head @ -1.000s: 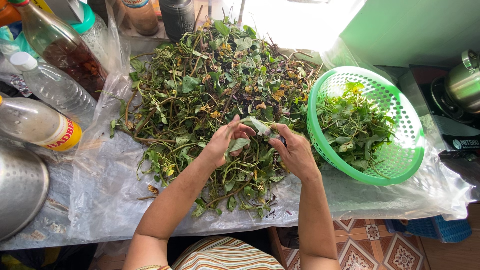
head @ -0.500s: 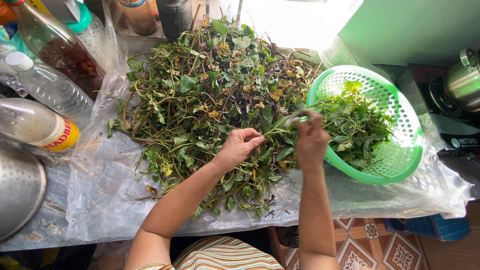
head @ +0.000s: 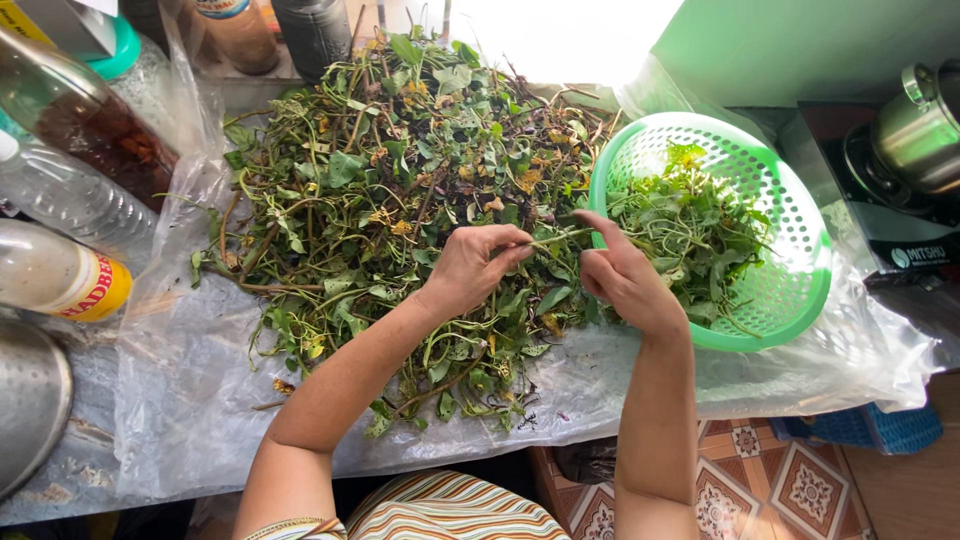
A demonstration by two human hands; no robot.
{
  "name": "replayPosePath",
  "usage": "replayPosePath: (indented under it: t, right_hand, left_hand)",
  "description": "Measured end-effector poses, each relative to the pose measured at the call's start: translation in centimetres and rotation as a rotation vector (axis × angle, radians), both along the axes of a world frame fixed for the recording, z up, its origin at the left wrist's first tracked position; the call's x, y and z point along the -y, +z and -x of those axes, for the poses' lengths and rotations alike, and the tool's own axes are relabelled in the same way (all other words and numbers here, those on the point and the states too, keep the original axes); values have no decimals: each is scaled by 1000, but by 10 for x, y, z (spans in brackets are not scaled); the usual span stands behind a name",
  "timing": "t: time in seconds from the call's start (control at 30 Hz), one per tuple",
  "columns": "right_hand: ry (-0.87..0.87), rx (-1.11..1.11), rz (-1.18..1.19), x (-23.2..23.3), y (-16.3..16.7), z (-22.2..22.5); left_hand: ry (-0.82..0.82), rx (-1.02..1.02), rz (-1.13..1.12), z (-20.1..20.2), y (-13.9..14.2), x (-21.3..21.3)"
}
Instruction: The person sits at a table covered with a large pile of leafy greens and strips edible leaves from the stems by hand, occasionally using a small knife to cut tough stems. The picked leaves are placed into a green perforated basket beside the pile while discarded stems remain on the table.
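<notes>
My table (head: 60, 490) carries a clear plastic sheet (head: 180, 400) mid-frame; bottles (head: 60, 285) stand upper left, perhaps a metal bowl (head: 25, 400) lower left.

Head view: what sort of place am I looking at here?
Most likely a home kitchen counter. A heap of greens lies on a plastic sheet, with a green basket of picked leaves beside it, bottles on one side and a stove with a metal pot on the other.
</notes>
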State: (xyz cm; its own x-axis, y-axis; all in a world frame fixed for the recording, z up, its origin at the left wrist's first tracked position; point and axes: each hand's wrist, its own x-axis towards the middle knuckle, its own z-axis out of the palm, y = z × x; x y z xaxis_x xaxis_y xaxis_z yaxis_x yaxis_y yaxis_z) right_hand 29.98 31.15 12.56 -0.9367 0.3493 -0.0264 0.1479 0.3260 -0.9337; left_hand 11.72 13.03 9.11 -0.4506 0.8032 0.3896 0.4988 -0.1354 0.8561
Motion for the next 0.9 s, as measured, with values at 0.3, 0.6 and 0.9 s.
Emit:
replayPosePath:
  t: [0.3, 0.6, 0.9]
  right_hand:
    - [-468, -216, -378, -20, -38, -3]
    - [-766, -461, 102, -77, -7, -74]
    - [-792, -421, -43, -32, -18, -81]
  left_hand:
    - [27, -208, -105, -31, 19, -44]
    - [-4, -169, -233, -61, 38, -152]
    - [-67, -453, 282, -31, 32, -176]
